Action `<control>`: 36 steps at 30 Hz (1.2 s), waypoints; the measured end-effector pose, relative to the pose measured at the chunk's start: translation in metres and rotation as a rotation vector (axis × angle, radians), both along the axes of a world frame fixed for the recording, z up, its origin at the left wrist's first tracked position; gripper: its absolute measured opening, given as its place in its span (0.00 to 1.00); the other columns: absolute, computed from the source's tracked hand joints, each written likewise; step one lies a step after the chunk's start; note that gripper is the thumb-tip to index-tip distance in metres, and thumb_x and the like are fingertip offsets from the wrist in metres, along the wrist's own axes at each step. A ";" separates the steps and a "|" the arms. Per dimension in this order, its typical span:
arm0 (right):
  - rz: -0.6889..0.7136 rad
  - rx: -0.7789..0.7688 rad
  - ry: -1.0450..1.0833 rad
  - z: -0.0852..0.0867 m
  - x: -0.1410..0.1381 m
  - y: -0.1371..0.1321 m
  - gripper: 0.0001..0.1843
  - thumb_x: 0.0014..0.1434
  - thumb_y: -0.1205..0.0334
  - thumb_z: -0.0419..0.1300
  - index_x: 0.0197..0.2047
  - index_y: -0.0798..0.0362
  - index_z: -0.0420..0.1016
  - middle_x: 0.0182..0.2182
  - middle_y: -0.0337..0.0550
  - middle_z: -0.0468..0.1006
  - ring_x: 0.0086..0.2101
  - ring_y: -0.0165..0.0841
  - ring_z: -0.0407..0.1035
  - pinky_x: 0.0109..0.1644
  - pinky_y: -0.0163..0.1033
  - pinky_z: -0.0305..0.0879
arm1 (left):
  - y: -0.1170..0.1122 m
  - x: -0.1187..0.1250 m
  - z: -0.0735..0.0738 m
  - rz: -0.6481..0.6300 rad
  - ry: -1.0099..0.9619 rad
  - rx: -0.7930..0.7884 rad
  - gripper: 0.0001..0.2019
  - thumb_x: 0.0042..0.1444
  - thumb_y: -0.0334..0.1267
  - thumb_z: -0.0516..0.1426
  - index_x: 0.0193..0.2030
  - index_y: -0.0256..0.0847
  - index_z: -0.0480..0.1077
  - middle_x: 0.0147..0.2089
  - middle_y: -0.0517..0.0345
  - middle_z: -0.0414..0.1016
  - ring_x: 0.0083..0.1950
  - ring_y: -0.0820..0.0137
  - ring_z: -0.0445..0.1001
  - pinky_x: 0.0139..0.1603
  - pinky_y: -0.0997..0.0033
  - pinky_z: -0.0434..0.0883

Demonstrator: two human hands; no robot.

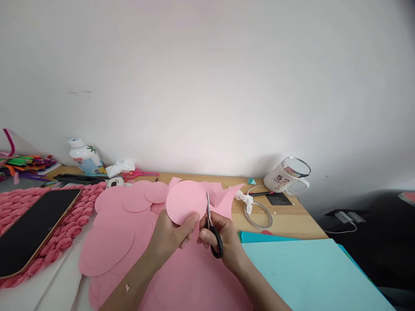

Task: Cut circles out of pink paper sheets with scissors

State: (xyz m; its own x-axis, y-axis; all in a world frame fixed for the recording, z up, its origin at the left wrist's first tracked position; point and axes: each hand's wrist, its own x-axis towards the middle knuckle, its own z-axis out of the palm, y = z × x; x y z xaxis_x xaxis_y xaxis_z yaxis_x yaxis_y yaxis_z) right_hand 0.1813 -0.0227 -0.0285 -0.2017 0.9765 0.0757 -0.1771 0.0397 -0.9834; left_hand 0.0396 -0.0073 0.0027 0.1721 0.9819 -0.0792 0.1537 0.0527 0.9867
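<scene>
My left hand (177, 231) pinches a round pink paper piece (186, 201) by its lower edge. In my right hand (222, 237) is a pair of scissors (216, 245) with black handles, its metal blades pointing up at the right edge of the paper circle. Beside the blades, a curved pink offcut (228, 201) spreads to the right. Under and left of my hands lie many overlapping pink paper circles (106, 244) and pink sheets (194, 280). Whether the blades are cutting into the paper is hard to tell.
A phone (35, 229) rests on a mat of pink paper rosettes (73, 224) at left. Behind stand a white bottle (86, 155) and pink scissors (139, 173). On the right are a mug (285, 177), a tape roll (269, 218) and light blue sheets (311, 272).
</scene>
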 end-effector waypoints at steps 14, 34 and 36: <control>-0.040 -0.011 0.030 -0.004 -0.003 0.001 0.19 0.43 0.51 0.68 0.27 0.53 0.64 0.20 0.33 0.62 0.22 0.27 0.53 0.25 0.33 0.51 | -0.001 0.004 0.004 0.062 0.015 -0.071 0.10 0.43 0.41 0.59 0.21 0.36 0.66 0.10 0.69 0.55 0.12 0.80 0.50 0.12 0.77 0.50; -0.035 -0.002 0.027 -0.003 -0.002 0.002 0.18 0.44 0.50 0.67 0.26 0.53 0.65 0.17 0.33 0.65 0.20 0.26 0.56 0.23 0.33 0.53 | 0.002 0.001 0.001 0.048 0.013 -0.053 0.06 0.42 0.37 0.59 0.27 0.36 0.70 0.17 0.64 0.64 0.17 0.78 0.55 0.14 0.77 0.53; -0.039 -0.014 0.017 -0.004 -0.002 0.002 0.17 0.43 0.51 0.67 0.26 0.53 0.65 0.17 0.33 0.66 0.19 0.26 0.57 0.23 0.33 0.54 | 0.003 0.001 0.000 0.060 0.034 -0.060 0.07 0.41 0.37 0.59 0.26 0.36 0.69 0.16 0.65 0.63 0.16 0.78 0.54 0.13 0.77 0.52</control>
State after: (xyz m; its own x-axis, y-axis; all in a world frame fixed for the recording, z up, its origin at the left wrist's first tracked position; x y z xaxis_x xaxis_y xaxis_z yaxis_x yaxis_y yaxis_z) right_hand 0.1796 -0.0210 -0.0321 -0.1623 0.9846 0.0652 -0.1922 0.0332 -0.9808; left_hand 0.0404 -0.0047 0.0031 0.1095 0.9837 -0.1428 0.1820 0.1214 0.9758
